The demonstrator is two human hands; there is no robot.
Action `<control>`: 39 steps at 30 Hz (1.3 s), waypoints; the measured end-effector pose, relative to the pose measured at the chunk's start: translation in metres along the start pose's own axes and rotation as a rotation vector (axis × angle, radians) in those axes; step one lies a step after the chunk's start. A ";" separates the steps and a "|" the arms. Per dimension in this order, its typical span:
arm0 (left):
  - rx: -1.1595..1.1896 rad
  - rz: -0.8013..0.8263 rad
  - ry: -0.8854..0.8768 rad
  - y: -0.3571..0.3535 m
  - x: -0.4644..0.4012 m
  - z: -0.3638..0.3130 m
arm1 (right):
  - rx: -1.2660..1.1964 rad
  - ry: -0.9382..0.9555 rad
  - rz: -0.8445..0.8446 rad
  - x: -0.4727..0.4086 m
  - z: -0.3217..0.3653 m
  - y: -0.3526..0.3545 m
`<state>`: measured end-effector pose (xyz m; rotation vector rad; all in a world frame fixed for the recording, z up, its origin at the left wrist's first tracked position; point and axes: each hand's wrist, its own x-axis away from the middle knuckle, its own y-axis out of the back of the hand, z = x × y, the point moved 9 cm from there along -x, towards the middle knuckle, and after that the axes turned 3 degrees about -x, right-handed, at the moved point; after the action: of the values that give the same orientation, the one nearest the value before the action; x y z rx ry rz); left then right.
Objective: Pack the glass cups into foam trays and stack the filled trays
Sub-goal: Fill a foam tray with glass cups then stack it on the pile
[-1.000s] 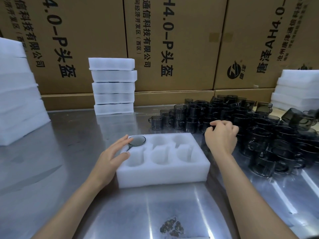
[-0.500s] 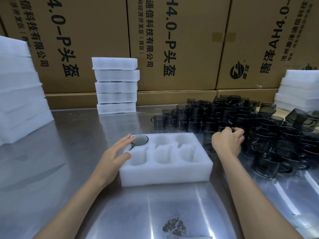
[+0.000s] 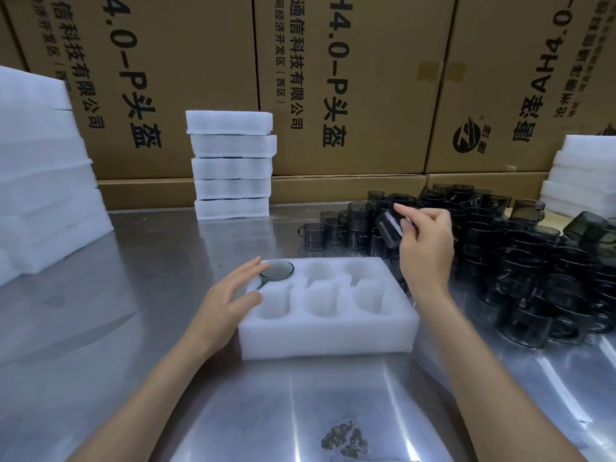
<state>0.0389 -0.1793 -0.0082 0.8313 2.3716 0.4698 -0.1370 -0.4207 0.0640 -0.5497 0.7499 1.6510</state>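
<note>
Glass cup [image 3: 390,228] up off the pile [image 3: 520,261] now, pinched tilted in the right hand [image 3: 425,243], where a moment ago only reaching in among the cups. Left hand [image 3: 230,295] flat-fingered, still steadying the foam tray [image 3: 330,335] edge. One cup [image 3: 276,271] seated back-left; five pockets open. Second placement looking next, probably.

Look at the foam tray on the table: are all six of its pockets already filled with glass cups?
No: the foam tray holds just one glass cup, in its far-left pocket, while the other five pockets show bare white foam.
</note>
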 end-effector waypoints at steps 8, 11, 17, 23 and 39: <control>-0.159 -0.211 -0.089 0.010 -0.017 -0.047 | -0.148 0.121 0.225 0.013 0.035 -0.032; -0.195 -0.098 -0.070 -0.013 -0.035 -0.064 | -0.152 0.148 0.246 0.016 0.046 -0.033; -0.073 0.063 0.017 -0.050 -0.054 -0.063 | -0.274 0.132 0.367 0.029 0.062 -0.045; 0.012 0.048 -0.043 -0.050 -0.055 -0.046 | -0.470 0.001 0.482 0.035 0.060 -0.061; -0.407 0.308 0.109 -0.041 -0.043 -0.010 | -0.293 -0.102 0.539 0.029 0.040 -0.075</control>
<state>0.0415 -0.2390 -0.0031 0.9953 2.1353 1.1048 -0.0682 -0.3638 0.0571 -0.4862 0.6136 2.2961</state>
